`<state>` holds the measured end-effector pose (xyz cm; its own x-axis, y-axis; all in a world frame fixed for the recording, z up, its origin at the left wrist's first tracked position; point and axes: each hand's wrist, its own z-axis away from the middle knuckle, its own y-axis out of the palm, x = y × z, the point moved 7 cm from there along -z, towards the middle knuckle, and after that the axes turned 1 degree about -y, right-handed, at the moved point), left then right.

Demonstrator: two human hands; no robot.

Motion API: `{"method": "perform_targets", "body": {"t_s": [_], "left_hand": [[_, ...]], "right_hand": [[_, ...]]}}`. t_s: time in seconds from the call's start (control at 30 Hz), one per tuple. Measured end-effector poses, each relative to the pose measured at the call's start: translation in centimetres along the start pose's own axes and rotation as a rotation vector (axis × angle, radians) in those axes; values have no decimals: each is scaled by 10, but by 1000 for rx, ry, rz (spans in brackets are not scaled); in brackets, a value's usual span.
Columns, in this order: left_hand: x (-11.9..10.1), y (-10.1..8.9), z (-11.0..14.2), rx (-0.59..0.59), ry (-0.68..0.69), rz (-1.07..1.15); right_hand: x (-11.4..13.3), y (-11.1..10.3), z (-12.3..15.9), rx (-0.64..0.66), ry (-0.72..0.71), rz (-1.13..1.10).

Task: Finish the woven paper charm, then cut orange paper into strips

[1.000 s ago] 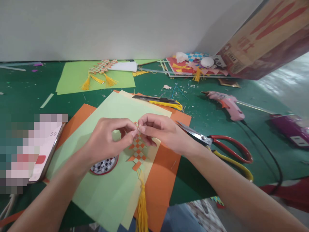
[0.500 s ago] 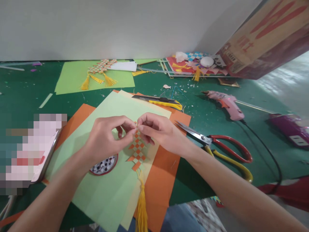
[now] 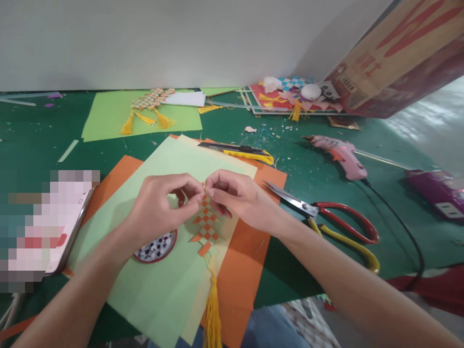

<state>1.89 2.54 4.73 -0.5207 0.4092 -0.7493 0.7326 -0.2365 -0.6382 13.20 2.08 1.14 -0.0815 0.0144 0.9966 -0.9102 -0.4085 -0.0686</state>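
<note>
An orange and pale-green woven paper fish (image 3: 207, 223) lies on the light-green paper sheets (image 3: 152, 295), a yellow tassel (image 3: 213, 309) hanging from its lower end past the table edge. My left hand (image 3: 165, 200) pinches at the fish's top end with thumb and index finger. From the other side my right hand (image 3: 235, 195) pinches the same spot, its fingertips almost meeting the left ones. Whatever small part sits between the fingertips is hidden. Partly under my left hand is a round red-rimmed dish of googly eyes (image 3: 155, 247).
To the right lie large scissors (image 3: 308, 209) and a pink glue gun (image 3: 340, 154) with a trailing cord. A yellow utility knife (image 3: 250, 153) rests on the papers' far edge. A phone (image 3: 68, 232) stands left. Another tasselled woven piece (image 3: 154, 100) lies at the back.
Almost nothing differs. Both hands stay pinched at the fish's top end, with only a tiny shift of the fingers.
</note>
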Motion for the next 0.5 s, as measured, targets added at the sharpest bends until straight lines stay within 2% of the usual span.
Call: {"method": "perform_targets", "body": {"t_s": [0.17, 0.27, 0.4, 0.5], "left_hand": [[3, -3, 0, -34, -23, -14], [9, -7, -1, -81, -69, -18], [21, -5, -2, -52, -188, 72], [26, 1, -2, 5, -235, 83]], "right_hand": [[0, -2, 0, 21, 37, 17], [2, -10, 0, -32, 15, 130], [5, -18, 2, -124, -75, 630], [1, -12, 1, -93, -98, 936]]}}
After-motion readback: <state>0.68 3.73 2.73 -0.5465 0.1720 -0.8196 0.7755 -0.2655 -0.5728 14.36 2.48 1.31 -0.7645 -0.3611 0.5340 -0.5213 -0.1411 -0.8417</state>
